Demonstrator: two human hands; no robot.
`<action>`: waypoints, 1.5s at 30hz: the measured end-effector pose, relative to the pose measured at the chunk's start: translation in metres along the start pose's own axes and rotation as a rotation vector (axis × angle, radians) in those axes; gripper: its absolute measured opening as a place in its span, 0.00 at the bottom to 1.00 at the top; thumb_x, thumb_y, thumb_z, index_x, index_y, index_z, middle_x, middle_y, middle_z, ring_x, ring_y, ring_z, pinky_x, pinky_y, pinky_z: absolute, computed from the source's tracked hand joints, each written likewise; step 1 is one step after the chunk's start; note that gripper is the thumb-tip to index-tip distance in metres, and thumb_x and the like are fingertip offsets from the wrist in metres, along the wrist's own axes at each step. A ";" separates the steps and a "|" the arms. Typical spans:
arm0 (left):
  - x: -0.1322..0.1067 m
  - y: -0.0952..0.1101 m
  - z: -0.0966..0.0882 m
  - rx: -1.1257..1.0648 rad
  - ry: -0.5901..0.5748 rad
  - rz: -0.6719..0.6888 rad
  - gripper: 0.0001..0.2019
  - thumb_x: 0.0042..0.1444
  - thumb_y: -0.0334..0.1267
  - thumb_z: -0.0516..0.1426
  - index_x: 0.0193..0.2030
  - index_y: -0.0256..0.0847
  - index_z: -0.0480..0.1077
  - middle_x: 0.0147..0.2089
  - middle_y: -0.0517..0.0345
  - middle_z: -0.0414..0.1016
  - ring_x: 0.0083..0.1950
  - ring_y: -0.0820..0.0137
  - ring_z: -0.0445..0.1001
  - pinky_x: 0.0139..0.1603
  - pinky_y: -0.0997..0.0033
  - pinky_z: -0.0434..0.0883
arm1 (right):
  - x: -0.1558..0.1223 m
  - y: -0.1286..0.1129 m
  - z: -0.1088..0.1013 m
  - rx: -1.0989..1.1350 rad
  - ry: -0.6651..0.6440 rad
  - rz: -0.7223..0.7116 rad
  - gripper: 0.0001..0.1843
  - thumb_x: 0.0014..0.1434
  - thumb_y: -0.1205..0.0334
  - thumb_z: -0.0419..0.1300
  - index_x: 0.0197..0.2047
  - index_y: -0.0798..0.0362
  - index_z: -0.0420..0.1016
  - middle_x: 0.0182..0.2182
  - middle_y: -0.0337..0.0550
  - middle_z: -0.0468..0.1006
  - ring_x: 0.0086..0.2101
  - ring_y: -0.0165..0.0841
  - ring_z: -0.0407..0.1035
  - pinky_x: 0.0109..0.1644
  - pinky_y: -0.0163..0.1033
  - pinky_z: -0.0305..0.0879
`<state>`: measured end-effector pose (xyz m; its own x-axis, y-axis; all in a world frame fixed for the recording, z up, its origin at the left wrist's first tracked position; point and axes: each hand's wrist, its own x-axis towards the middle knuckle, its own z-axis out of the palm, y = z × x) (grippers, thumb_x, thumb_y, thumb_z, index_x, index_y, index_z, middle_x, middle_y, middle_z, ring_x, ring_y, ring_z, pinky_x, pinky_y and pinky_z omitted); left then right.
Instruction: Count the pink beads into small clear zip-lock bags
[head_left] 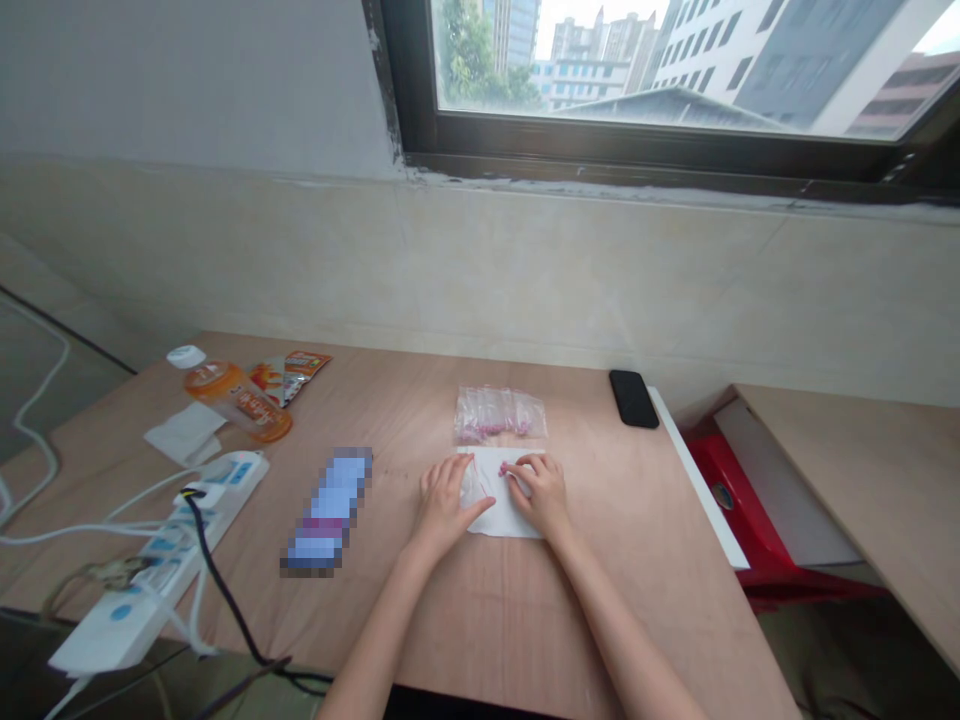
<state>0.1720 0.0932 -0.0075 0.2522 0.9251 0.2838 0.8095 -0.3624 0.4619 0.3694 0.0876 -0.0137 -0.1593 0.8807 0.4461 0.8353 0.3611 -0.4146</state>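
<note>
A white sheet of paper point(501, 512) lies on the wooden table point(525, 620) in front of me. My left hand point(444, 500) rests on its left edge, fingers bent, touching a small clear plastic bag point(474, 480). My right hand point(541, 490) lies on the sheet's right part, its fingers pinched on tiny pink pieces point(507, 467). Just beyond the sheet lies another clear plastic bag point(500, 413) with pink pieces inside.
A black phone point(634, 398) lies at the table's far right. On the left are an orange drink bottle point(232, 393) on its side, a snack packet point(291, 372), a tissue point(184, 432), a white power strip point(161, 560) with cables and a blurred-out object point(328, 510). A red bin point(739, 505) stands right of the table.
</note>
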 end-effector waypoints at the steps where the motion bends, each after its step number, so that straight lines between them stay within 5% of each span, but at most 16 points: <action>1: 0.001 0.002 0.005 -0.012 -0.001 -0.005 0.31 0.47 0.52 0.61 0.57 0.44 0.61 0.56 0.49 0.68 0.56 0.57 0.65 0.56 0.57 0.58 | 0.000 0.000 0.000 -0.008 -0.012 -0.013 0.11 0.58 0.64 0.56 0.43 0.46 0.76 0.38 0.44 0.73 0.41 0.38 0.63 0.45 0.43 0.56; 7: -0.004 0.006 0.017 -0.031 0.020 -0.034 0.30 0.48 0.51 0.61 0.57 0.44 0.62 0.55 0.48 0.68 0.55 0.58 0.65 0.55 0.57 0.59 | -0.001 0.001 0.002 -0.020 -0.009 0.018 0.09 0.57 0.65 0.57 0.40 0.48 0.76 0.39 0.45 0.72 0.42 0.38 0.62 0.47 0.43 0.56; 29: -0.008 0.007 0.015 -0.065 -0.006 0.002 0.32 0.45 0.52 0.62 0.57 0.46 0.61 0.56 0.51 0.67 0.56 0.58 0.64 0.57 0.57 0.56 | 0.000 0.006 0.003 0.032 0.063 0.114 0.07 0.57 0.64 0.56 0.36 0.51 0.76 0.37 0.45 0.73 0.40 0.39 0.63 0.46 0.45 0.57; 45: -0.007 0.008 0.011 -0.032 -0.024 0.046 0.29 0.47 0.53 0.60 0.55 0.46 0.64 0.54 0.53 0.70 0.54 0.60 0.65 0.56 0.57 0.57 | -0.001 -0.021 0.004 0.324 -0.093 0.082 0.05 0.58 0.62 0.58 0.36 0.50 0.75 0.37 0.44 0.74 0.42 0.38 0.63 0.47 0.44 0.60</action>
<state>0.1824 0.0850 -0.0152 0.3020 0.9096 0.2852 0.7793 -0.4079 0.4758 0.3500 0.0806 -0.0088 -0.1585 0.9296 0.3327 0.6395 0.3534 -0.6827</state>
